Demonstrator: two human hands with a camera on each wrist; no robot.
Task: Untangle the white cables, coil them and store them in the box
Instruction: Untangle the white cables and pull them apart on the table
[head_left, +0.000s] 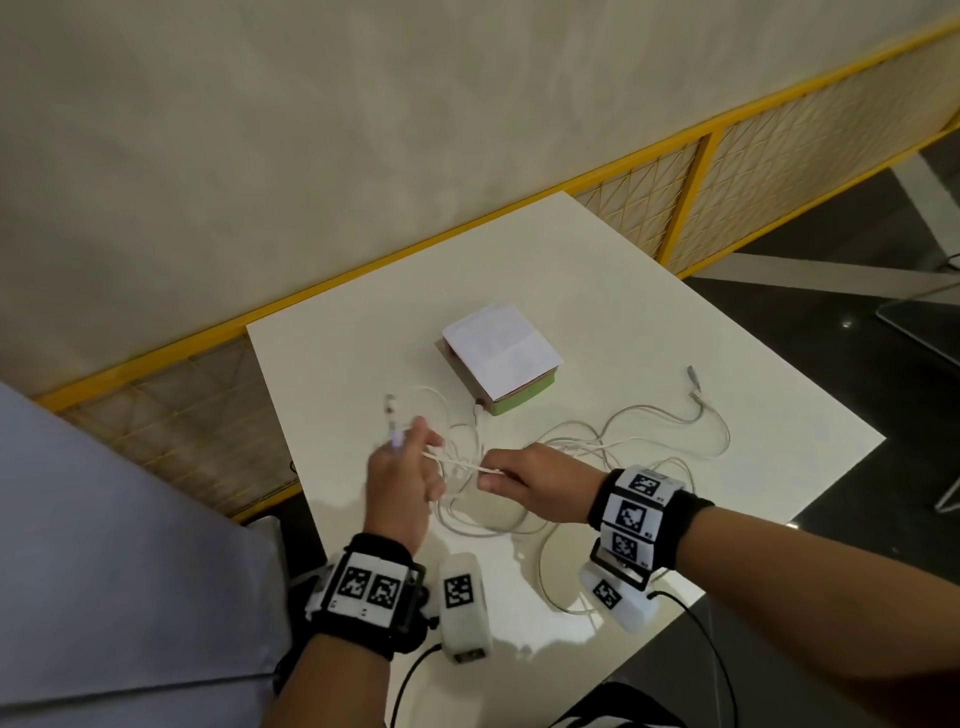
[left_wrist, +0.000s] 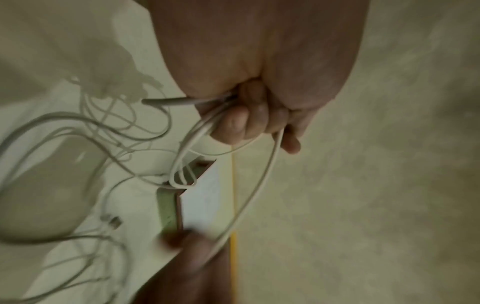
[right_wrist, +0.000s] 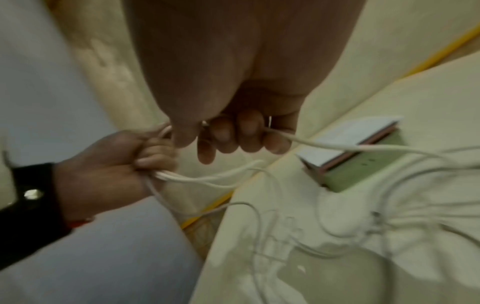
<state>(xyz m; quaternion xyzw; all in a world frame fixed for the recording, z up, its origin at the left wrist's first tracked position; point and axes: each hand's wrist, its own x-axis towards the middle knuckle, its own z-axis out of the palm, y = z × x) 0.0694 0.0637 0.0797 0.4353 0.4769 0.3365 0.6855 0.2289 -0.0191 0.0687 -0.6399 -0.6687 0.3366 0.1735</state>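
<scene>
Head view: we judge untangling under way; left hand (head_left: 400, 483) and right hand (head_left: 524, 480) each grip white cables (head_left: 644, 441); next, draw one strand free

The thin white cables (head_left: 613, 441) lie in a messy tangle on the worktop. One stretch is lifted up tight. The small closed green box with a white lid (head_left: 501, 358) sits just behind them.
</scene>
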